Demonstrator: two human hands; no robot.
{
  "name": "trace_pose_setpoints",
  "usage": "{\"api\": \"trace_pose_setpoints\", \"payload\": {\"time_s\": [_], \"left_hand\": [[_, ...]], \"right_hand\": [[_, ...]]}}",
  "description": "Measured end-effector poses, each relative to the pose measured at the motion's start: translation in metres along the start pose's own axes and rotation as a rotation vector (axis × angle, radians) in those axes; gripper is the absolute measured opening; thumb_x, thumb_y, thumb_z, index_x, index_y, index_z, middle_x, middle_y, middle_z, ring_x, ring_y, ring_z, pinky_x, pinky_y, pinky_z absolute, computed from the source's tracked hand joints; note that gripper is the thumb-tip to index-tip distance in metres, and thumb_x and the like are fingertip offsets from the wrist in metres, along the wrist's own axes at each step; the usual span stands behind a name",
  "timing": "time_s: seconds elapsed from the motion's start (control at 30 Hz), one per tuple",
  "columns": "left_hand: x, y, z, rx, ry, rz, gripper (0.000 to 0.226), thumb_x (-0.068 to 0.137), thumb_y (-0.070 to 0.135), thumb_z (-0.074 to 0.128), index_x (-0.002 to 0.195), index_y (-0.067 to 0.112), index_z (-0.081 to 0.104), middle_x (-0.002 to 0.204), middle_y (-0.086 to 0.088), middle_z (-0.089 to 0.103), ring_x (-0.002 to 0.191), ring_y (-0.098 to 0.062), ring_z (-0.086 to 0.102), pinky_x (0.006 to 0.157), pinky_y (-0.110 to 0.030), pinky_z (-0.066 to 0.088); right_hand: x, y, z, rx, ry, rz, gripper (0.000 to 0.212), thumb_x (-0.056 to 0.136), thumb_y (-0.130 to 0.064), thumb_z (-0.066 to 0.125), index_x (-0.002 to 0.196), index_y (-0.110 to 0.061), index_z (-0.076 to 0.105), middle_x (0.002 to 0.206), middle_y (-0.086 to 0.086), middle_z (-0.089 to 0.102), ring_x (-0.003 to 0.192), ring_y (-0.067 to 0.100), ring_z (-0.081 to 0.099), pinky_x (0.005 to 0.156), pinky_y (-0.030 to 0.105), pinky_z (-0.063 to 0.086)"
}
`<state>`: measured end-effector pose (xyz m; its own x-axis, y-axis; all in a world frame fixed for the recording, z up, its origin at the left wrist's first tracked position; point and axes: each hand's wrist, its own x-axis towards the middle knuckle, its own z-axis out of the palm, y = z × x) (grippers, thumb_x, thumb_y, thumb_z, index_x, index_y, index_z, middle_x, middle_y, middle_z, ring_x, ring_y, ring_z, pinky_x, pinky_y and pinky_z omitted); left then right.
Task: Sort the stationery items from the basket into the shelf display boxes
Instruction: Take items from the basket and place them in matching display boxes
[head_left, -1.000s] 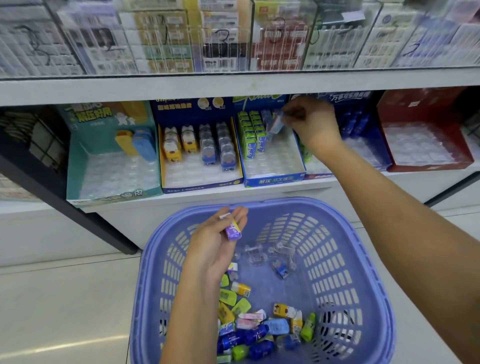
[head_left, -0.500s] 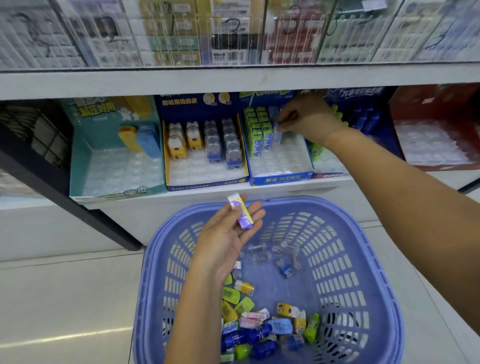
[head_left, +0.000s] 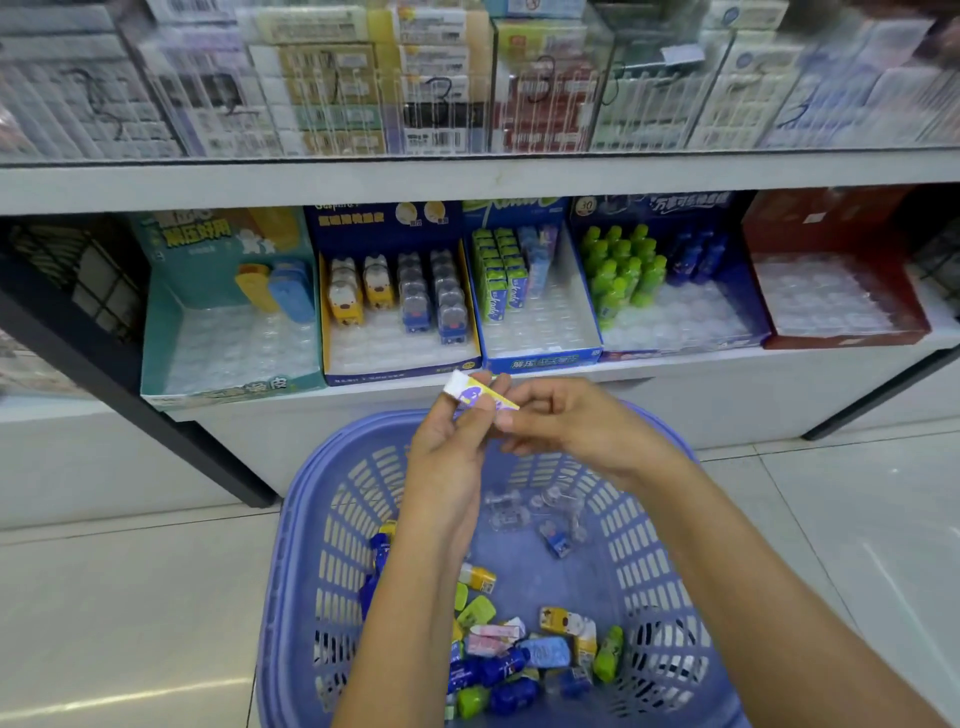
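A single head-worn view is given, aimed forward and down, close over the basket (head_left: 291, 561), with the shelf (head_left: 467, 182) faced straight ahead.

Across the middle of the frame we see a long white shelf board (head_left: 467, 182). Above it, along the top, clear plastic dividers (head_left: 602, 88) hold blurred packaged goods. A black metal upright (head_left: 104, 374) slants down the left side, a black wire grid (head_left: 88, 280) behind it. Pale glossy floor tiles (head_left: 130, 587) fill the lower corners, with a bright streak of reflected light (head_left: 130, 699) at lower left.
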<state>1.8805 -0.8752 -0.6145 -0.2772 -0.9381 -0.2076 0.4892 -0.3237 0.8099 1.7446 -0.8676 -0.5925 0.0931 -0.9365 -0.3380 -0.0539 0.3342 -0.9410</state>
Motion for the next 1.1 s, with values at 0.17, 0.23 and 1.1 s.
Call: {"api": "trace_pose_setpoints", "payload": {"time_s": [0.17, 0.23, 1.1], "left_hand": [[0.005, 0.004, 0.010, 0.191, -0.086, 0.098, 0.022, 0.096, 0.011, 0.052, 0.106, 0.023, 0.067, 0.106, 0.002, 0.072, 0.107, -0.011, 0.064, 0.089, -0.019, 0.049], [0.013, 0.006, 0.013, 0.444, -0.052, 0.138, 0.025, 0.097, 0.013, 0.051, 0.117, 0.022, 0.063, 0.119, 0.003, 0.067, 0.114, -0.008, 0.060, 0.091, -0.013, 0.046], [0.049, -0.010, 0.022, 1.733, -0.353, 0.376, 0.070, 0.099, 0.025, 0.044, 0.152, 0.011, 0.000, 0.161, -0.004, -0.003, 0.148, -0.017, -0.004, 0.116, -0.025, -0.004]], "right_hand": [[0.000, 0.008, -0.004, 0.475, 0.353, -0.199, 0.007, 0.082, -0.002, 0.065, 0.087, -0.007, 0.068, 0.079, 0.006, 0.070, 0.074, 0.014, 0.068, 0.073, 0.020, 0.055], [0.005, -0.003, -0.024, 0.298, 0.578, -0.294, 0.015, 0.081, -0.005, 0.069, 0.096, -0.006, 0.066, 0.082, 0.006, 0.070, 0.073, 0.011, 0.067, 0.073, 0.019, 0.054], [0.137, -0.087, -0.107, -1.171, 0.431, -0.126, 0.027, 0.092, -0.016, 0.058, 0.117, -0.009, 0.061, 0.127, 0.009, 0.058, 0.115, 0.026, 0.051, 0.085, 0.025, 0.035]]}}
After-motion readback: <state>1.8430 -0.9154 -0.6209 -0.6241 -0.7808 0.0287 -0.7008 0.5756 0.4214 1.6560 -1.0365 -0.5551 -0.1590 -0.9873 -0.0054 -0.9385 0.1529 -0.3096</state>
